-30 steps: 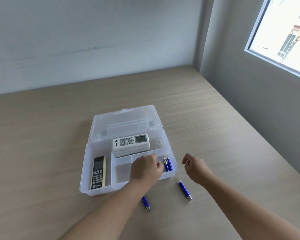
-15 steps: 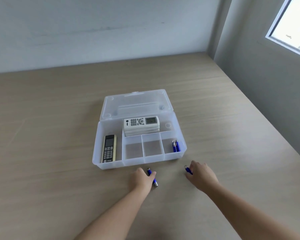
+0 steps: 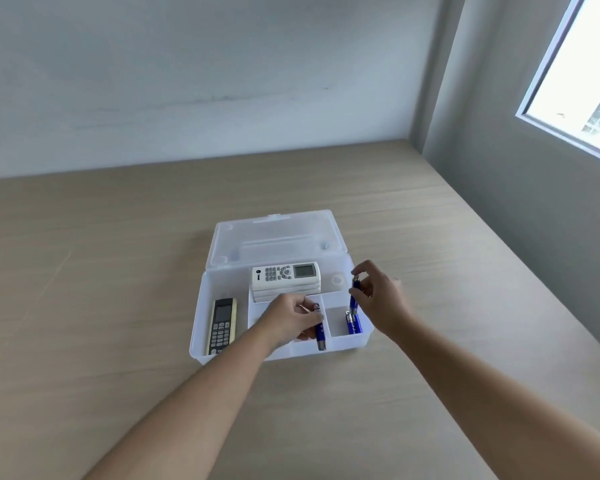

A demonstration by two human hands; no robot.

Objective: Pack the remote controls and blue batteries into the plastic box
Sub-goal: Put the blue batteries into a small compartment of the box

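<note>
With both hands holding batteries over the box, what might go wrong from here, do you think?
1. The left hand holds its blue battery over a divider wall, so it may land straddling two compartments.
2. The right hand holds its battery near the right edge of the plastic box; released early, it could fall outside or knock the two stored batteries.

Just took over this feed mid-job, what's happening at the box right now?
A person is packing an open clear plastic box on a wooden table. The left hand holds a blue battery over the small front compartments, and the right hand holds another blue battery above the right one, where two batteries already lie. A white remote and a black-and-cream remote are already inside.
</note>
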